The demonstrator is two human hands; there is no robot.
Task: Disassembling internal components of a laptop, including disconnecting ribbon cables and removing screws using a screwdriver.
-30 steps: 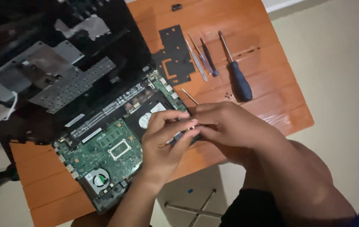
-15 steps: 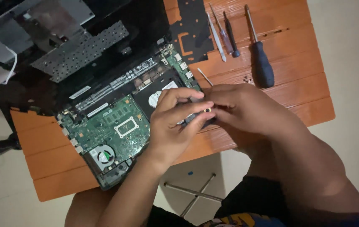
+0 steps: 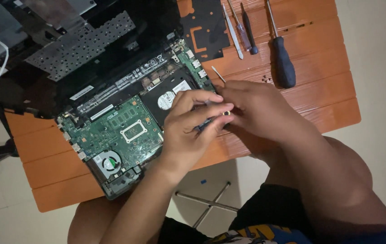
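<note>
— What's spread out over there?

— An orange slatted tabletop (image 3: 319,104), and on it an opened laptop (image 3: 111,104), the biggest thing by far. Its dark lid part with the keyboard backing lies at the far left; the green circuit board (image 3: 120,135) faces up, with a round fan (image 3: 108,161) at its near left corner.

— And the hands?

— Both meet at the laptop's right edge, just beside the hard drive (image 3: 168,97). The left hand (image 3: 188,131) has its fingers curled, thumb and forefinger pressed on a small dark part (image 3: 206,123). The right hand (image 3: 258,110) closes in from the right, fingertips pinching the same part where a small metal bit shows. What the part is, I cannot tell.

— Anything else lying about?

— Far side: a black flat cover plate (image 3: 204,29), then a black-handled screwdriver (image 3: 281,52), two slimmer tools (image 3: 242,29) left of it, and a thin white stick (image 3: 218,74) just beyond the knuckles.
</note>
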